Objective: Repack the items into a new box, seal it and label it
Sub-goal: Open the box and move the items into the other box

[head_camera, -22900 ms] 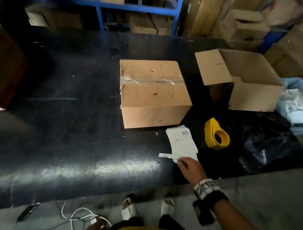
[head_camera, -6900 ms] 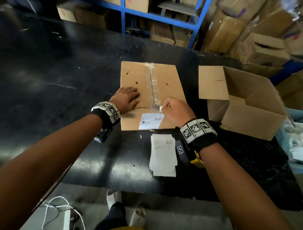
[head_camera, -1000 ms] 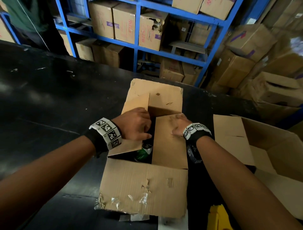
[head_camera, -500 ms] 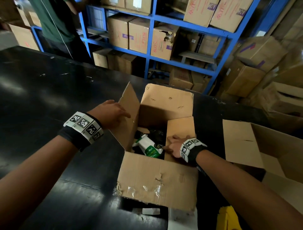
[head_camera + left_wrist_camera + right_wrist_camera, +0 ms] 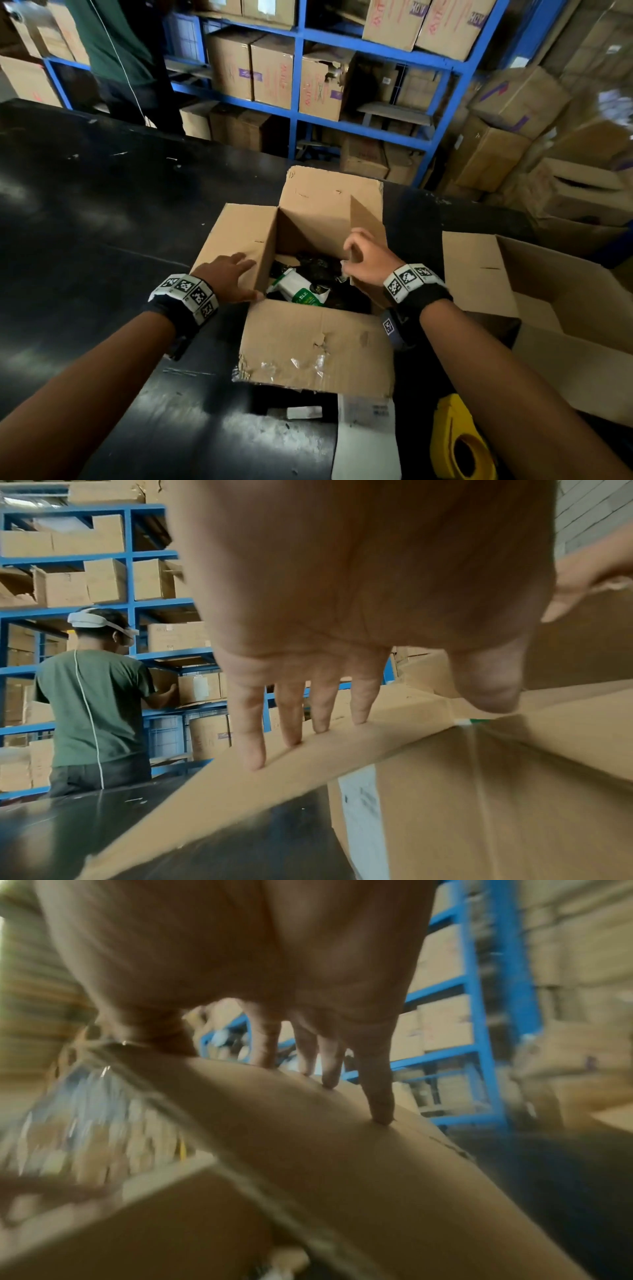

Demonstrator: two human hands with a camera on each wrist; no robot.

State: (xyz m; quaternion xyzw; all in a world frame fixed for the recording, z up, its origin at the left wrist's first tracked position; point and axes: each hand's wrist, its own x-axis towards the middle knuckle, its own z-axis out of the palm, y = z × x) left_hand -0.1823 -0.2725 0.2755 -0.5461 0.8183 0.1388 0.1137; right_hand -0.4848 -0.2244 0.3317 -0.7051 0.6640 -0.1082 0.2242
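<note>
The old cardboard box (image 5: 315,349) stands open in the middle of the black table (image 5: 102,222). My left hand (image 5: 227,274) presses flat on its left flap (image 5: 236,233), which is folded outward; in the left wrist view the straight fingers (image 5: 291,718) lie on the cardboard. My right hand (image 5: 361,262) pinches the right flap (image 5: 364,219) at its edge and holds it upright, with the fingers (image 5: 375,1085) on its outer face. Inside lie a white and green packet (image 5: 301,291) and dark packets (image 5: 318,267). The new empty box (image 5: 548,308) stands open to the right.
A yellow tape dispenser (image 5: 459,442) and white label sheets (image 5: 366,435) lie at the table's near edge, below the old box. Blue shelving (image 5: 298,85) full of cartons runs behind the table. A person in a green shirt (image 5: 92,704) stands at the shelves, back left.
My left hand has pushed the left flap further out and down. My right hand has lifted the right flap from over the box to upright, uncovering more of the packets.
</note>
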